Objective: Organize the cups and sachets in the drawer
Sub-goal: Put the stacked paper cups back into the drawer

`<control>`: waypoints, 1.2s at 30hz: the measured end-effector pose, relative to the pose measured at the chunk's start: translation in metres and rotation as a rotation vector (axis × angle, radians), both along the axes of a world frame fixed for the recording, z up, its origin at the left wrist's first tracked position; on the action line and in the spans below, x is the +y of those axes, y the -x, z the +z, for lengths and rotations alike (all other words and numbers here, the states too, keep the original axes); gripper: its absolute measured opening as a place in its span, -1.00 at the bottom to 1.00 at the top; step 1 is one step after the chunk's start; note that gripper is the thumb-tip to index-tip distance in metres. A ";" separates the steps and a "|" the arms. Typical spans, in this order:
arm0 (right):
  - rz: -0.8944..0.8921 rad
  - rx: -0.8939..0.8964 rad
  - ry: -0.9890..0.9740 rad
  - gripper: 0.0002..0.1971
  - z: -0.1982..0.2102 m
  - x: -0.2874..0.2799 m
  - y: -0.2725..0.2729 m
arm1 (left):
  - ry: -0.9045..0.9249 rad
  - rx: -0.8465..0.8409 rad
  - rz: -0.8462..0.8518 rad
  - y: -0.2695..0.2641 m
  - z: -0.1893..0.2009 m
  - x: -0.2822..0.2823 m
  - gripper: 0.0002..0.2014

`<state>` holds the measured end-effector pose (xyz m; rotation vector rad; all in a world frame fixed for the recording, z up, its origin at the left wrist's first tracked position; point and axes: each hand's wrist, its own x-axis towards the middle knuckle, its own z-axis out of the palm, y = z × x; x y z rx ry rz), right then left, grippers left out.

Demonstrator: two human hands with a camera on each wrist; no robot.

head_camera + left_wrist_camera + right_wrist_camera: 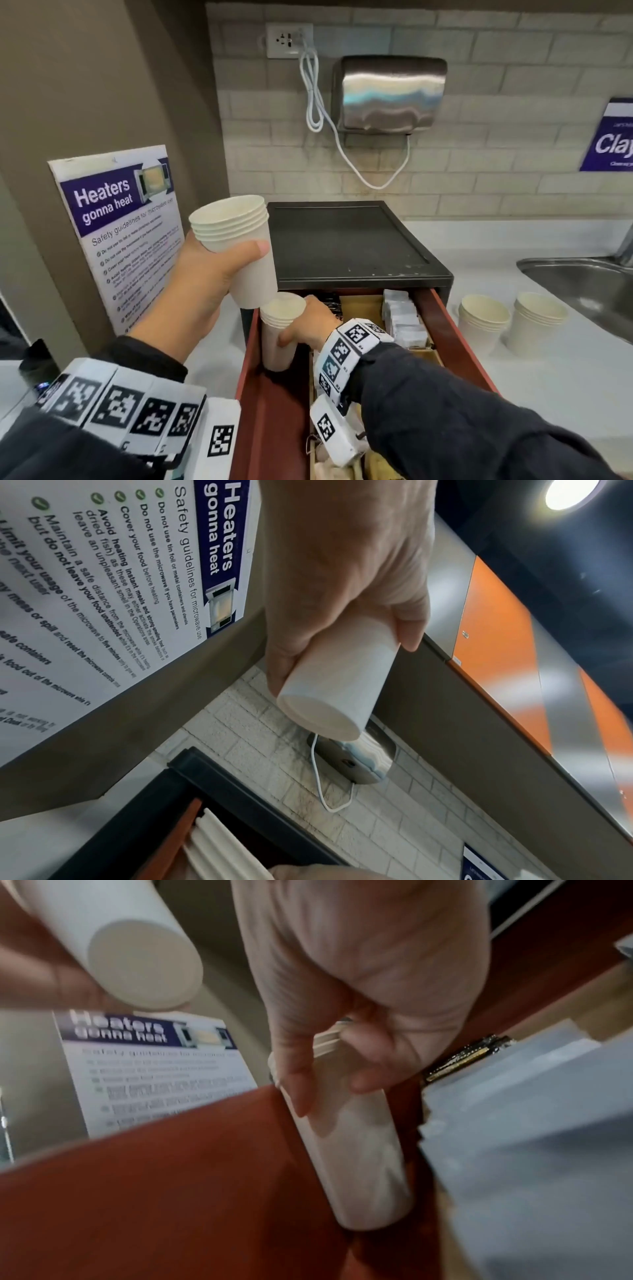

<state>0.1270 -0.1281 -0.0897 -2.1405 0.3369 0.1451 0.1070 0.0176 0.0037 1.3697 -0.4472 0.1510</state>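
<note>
My left hand [219,270] grips a stack of white paper cups [239,246] tilted in the air just above the left back corner of the open red-brown drawer [270,421]. The same stack [337,677] shows bottom-first in the left wrist view, with my left hand [346,593] curled round it. My right hand [308,325] holds a second cup stack [279,332] standing upright inside the drawer's left compartment. In the right wrist view my right hand [346,1042] wraps that stack [359,1164]. White sachets [402,318] and dark sachets [330,303] fill the compartments to the right.
The drawer slides out of a black box [346,240] on a white counter [555,373]. Two more cup stacks [483,325] [536,322] stand on the counter right of the drawer, beside a steel sink [582,284]. A poster [120,233] hangs on the left wall.
</note>
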 end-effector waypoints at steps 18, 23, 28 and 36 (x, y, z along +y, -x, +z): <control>0.061 -0.032 0.201 -0.64 0.002 -0.017 -0.005 | -0.212 0.181 -0.166 -0.008 -0.019 0.011 -0.20; 0.095 -0.237 0.200 -0.60 0.050 -0.025 0.017 | -0.337 0.178 -0.278 0.000 -0.020 0.011 -0.27; 0.458 -0.295 -0.230 -0.32 0.076 -0.023 0.044 | -0.459 0.175 -0.413 0.010 -0.020 0.007 -0.40; 0.372 -0.189 0.004 -0.38 0.050 -0.014 0.047 | -0.946 0.279 -0.135 -0.002 -0.039 0.018 -0.39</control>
